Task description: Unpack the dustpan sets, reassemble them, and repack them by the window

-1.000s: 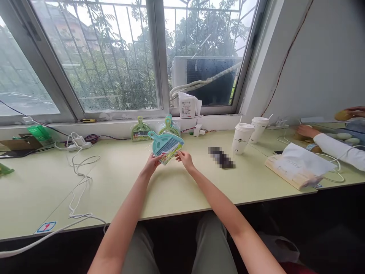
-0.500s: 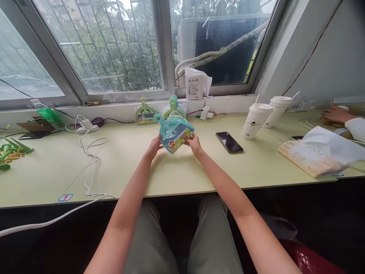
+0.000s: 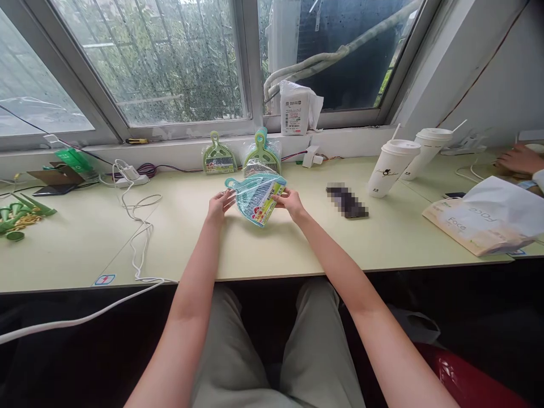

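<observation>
I hold a teal mini broom and dustpan set (image 3: 256, 195) in clear wrapping just above the pale green table (image 3: 297, 249). My left hand (image 3: 220, 205) grips its left edge and my right hand (image 3: 289, 202) grips its right edge. The set lies tilted nearly flat, handle pointing left. Two more packaged sets, both green (image 3: 219, 156) (image 3: 262, 157), lean against the window ledge right behind it.
A phone (image 3: 347, 200) lies right of my hands, then two lidded paper cups (image 3: 393, 167) with straws. A paper bag (image 3: 484, 218) and another person's hand (image 3: 518, 160) are far right. White cables (image 3: 138, 226), a power strip and green items (image 3: 19, 212) lie left. A white packet (image 3: 294, 109) stands on the sill.
The teal set has tipped from upright to nearly flat and come lower toward the table. The view has tilted further down.
</observation>
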A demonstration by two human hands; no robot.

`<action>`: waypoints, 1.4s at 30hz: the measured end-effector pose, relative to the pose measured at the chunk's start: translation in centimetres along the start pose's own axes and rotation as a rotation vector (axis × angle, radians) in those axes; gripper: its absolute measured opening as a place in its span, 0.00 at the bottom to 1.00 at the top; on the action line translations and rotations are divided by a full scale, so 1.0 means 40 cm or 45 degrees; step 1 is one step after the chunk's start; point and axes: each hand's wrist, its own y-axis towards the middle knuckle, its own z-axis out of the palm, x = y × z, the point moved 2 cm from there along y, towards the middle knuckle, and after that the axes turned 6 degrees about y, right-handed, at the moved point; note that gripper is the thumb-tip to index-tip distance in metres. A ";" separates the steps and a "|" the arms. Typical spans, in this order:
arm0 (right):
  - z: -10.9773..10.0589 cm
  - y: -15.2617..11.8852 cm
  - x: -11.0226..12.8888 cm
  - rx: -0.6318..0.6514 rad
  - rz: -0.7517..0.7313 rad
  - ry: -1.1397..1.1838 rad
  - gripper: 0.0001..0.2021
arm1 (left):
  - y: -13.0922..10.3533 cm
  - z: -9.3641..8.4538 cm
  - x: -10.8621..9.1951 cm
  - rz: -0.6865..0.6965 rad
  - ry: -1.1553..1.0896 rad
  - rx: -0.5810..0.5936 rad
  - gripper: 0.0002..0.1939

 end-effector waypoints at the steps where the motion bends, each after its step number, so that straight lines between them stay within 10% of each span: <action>1: 0.002 -0.001 0.002 0.010 0.010 -0.003 0.13 | -0.001 -0.004 -0.002 0.003 0.003 -0.031 0.19; 9: 0.005 -0.001 0.007 0.140 0.121 0.017 0.10 | -0.004 -0.039 -0.014 0.012 0.166 -0.148 0.22; 14: -0.016 -0.006 0.021 0.269 0.139 -0.067 0.13 | -0.009 -0.043 -0.054 0.360 0.515 -0.355 0.23; 19: -0.006 -0.028 0.030 0.423 0.224 -0.194 0.15 | -0.049 0.011 -0.071 0.421 0.641 0.066 0.24; 22: -0.011 -0.029 0.038 0.413 0.232 -0.198 0.15 | -0.062 0.015 -0.075 0.359 0.574 0.065 0.22; 25: -0.036 -0.012 0.045 0.322 0.197 -0.169 0.14 | -0.054 -0.030 -0.084 0.278 0.613 -0.263 0.17; 28: -0.073 0.013 0.046 0.087 0.143 -0.085 0.13 | -0.060 -0.105 -0.099 0.133 0.802 -0.917 0.14; 32: -0.102 0.030 0.034 -0.219 0.125 0.047 0.12 | -0.096 -0.133 -0.126 0.180 0.935 -1.278 0.34; 37: -0.080 0.020 0.009 -0.291 0.099 0.194 0.10 | -0.111 0.012 -0.117 0.556 0.751 -0.638 0.22; 42: -0.047 0.017 -0.018 -0.142 0.076 0.188 0.09 | -0.096 0.156 -0.007 0.052 0.326 0.325 0.28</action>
